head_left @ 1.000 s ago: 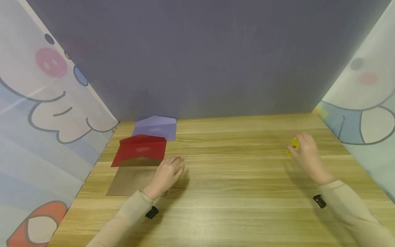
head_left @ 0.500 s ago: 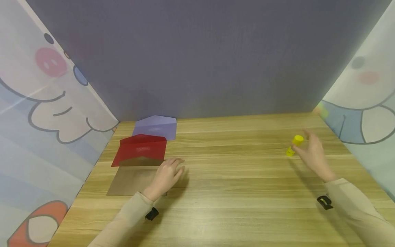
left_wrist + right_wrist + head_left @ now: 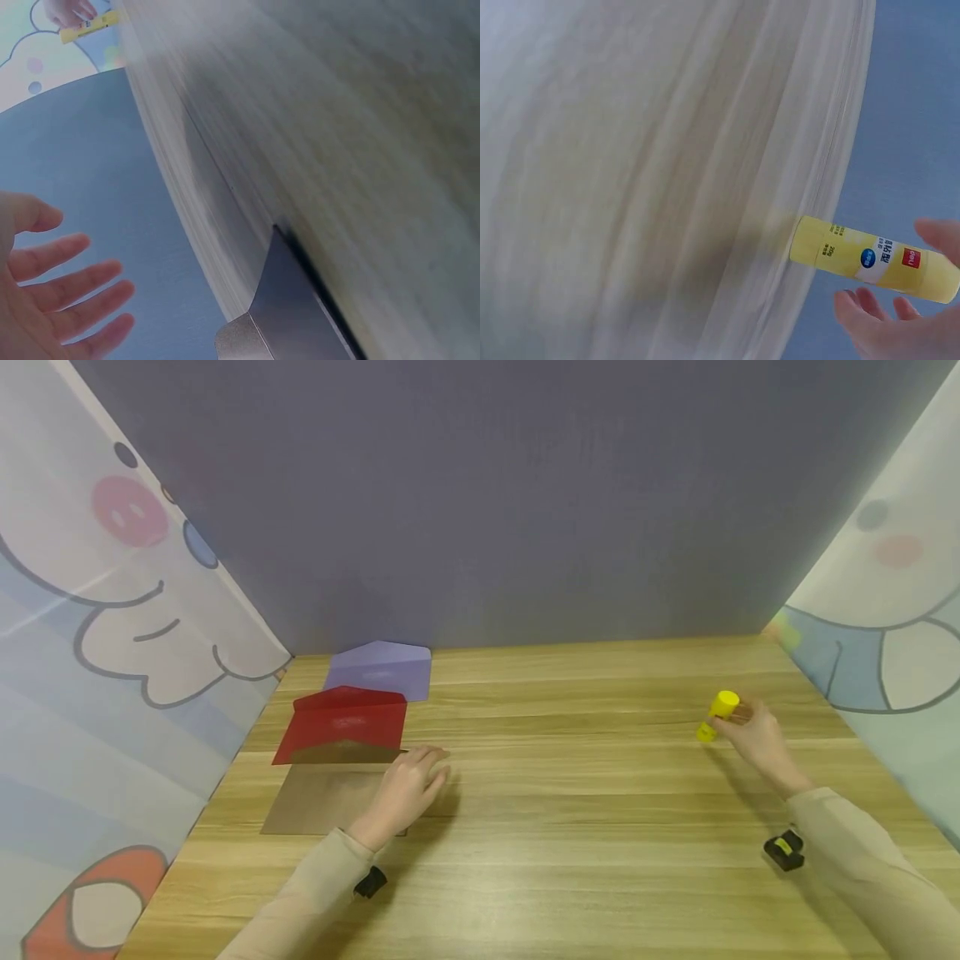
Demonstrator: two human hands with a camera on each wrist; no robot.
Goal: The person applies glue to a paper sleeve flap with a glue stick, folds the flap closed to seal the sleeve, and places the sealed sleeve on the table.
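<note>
A yellow glue stick [image 3: 723, 705] stands upright on the table at the right, its printed label facing up in the right wrist view. Beside it is my right hand [image 3: 760, 745]. The thumb overlaps the stick, while the loosely curled fingers [image 3: 866, 311] show a gap from it. My left hand [image 3: 405, 789] hovers over the right edge of a brown envelope [image 3: 326, 802], fingers loosely spread and holding nothing. The brown envelope's flap lies over a red envelope [image 3: 345, 718], which in turn overlaps a lilac envelope [image 3: 390, 677] behind.
A grey board [image 3: 510, 527] rises along the table's far edge. Cartoon-printed panels flank the wood-grain table [image 3: 555, 860] at left and right. Black wrist devices sit under both sleeves.
My right hand has let go of the glue stick, its fingers moving off to the right and then curling in again. The stick stays in place; my left hand has hardly moved.
</note>
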